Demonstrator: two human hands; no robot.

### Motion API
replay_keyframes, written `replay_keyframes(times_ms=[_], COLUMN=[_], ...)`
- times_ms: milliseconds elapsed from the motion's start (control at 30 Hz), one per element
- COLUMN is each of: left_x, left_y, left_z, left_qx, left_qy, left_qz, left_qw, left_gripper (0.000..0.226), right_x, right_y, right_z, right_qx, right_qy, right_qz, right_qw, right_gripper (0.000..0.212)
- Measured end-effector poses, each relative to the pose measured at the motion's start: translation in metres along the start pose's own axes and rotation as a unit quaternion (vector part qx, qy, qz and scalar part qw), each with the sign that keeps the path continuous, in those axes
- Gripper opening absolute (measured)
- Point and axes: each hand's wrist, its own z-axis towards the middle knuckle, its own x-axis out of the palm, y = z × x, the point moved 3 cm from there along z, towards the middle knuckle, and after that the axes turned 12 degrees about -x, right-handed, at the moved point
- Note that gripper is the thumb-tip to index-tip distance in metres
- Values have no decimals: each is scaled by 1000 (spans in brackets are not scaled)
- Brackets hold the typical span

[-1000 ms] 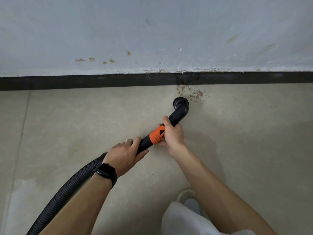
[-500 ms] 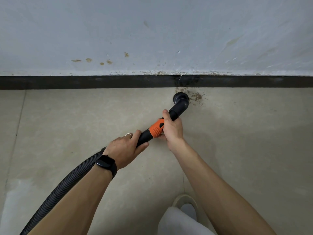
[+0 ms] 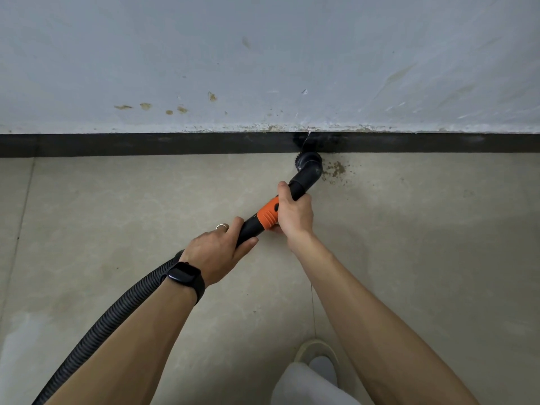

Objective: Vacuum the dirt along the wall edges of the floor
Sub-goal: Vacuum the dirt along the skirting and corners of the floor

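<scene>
A black vacuum nozzle (image 3: 309,165) with a round brush head touches the floor right at the black baseboard (image 3: 175,144). Brown dirt (image 3: 334,170) lies on the beige floor just right of the brush. My right hand (image 3: 293,213) grips the nozzle tube beside its orange collar (image 3: 268,215). Further back, my left hand (image 3: 217,251), with a ring and a black watch on the wrist, grips the black tube where the ribbed hose (image 3: 117,314) begins. The hose trails off to the lower left corner.
A stained pale wall (image 3: 292,59) rises above the baseboard. Beige floor tiles (image 3: 423,258) stretch left and right along it. My shoe and light trouser leg (image 3: 317,372) show at the bottom, right of centre.
Both hands have pushed the nozzle forward, from a little short of the wall to the baseboard. The brush now covers part of the dirt patch, and less dirt shows.
</scene>
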Motion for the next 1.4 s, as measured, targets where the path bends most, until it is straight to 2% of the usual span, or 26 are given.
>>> replay_keyframes(times_ms=[433,633,767,933,1133,1400], left_x=[-8,-10,-7,8,38,43], left_y=[13,41,71,80,44,19], left_z=[7,-14,-36,-58,-75,-70], left_qx=[-30,-59,-61,7,114,131], left_qy=[-4,-27,-46,-81,-109,-123], left_qz=[-80,-80,-62,-45,-33,-40], left_qw=[996,995,995,996,987,983], left_gripper=[40,52,57,59,63,63], right_x=[22,43,59,41,-9,-35], right_y=[27,28,19,-9,-49,-54], right_z=[-2,-27,-55,-90,-114,-103], right_qx=[2,10,57,121,148,147], right_qy=[-1,54,92,77,15,7], right_qz=[-2,-8,68,146,164,177], right_qw=[1000,998,992,979,975,973], right_gripper=[49,53,57,46,43,48])
